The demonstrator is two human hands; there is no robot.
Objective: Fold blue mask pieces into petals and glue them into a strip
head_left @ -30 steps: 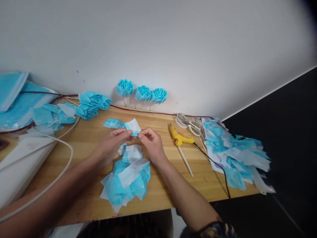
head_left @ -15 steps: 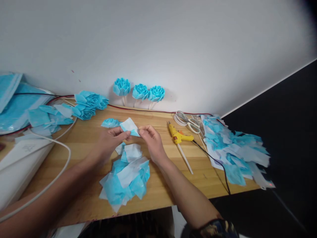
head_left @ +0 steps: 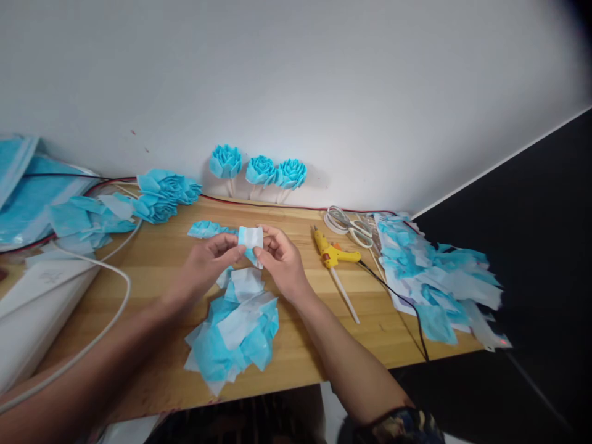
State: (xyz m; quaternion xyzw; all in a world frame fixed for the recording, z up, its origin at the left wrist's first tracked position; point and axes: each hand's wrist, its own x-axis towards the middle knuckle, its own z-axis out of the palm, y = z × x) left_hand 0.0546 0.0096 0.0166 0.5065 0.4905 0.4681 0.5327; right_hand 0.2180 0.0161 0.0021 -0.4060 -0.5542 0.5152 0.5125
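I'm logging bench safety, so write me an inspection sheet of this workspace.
Surface: wooden table, marked along its front edge.
Job's things: blue-and-white piece in hand; loose pile nearer the person; glue gun and scissors at right.
Clutter: scrap heap overhanging the right edge.
Hands: left and right both gripping the piece.
Cables: black cord reaches the front edge; white cable looped at left.
Surroundings: pale wall behind.

On your left, a long white box (head_left: 44,302) lay on the wooden table (head_left: 296,364), with a white cable (head_left: 128,290) looping past it. Ahead of you, a red-and-black wire (head_left: 259,204) ran along the foot of the pale wall (head_left: 287,80), which bore 2 small marks (head_left: 133,132) towards your left.
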